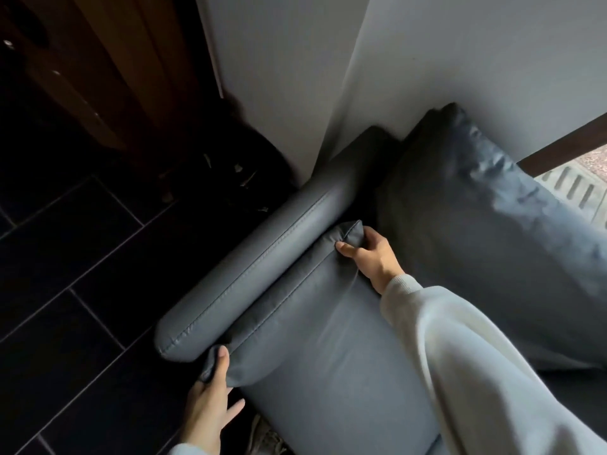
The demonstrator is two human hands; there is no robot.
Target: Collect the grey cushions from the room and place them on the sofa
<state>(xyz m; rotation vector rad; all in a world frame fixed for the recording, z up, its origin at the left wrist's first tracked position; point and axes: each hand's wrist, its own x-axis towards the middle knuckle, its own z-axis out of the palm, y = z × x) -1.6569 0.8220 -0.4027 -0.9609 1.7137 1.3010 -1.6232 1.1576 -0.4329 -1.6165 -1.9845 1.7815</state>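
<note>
Where the white wall meets dark floor tiles (65, 257), one grey sofa (262, 257) shows a smooth, rounded, stitched armrest. Two grey cushions lie on it: a large crumpled one (476, 241) far right, and a smooth rectangular cushion (322, 349) just beside the armrest. The right hand (371, 257) pinches its far corner; the left hand (210, 399) clasps its near corner.

Dark tiled floor (75, 274) with pale grout lines on the left — dimly lit. Brown wooden door (108, 70) far left. White wall (460, 50) behind; radiator (571, 188) far right.
</note>
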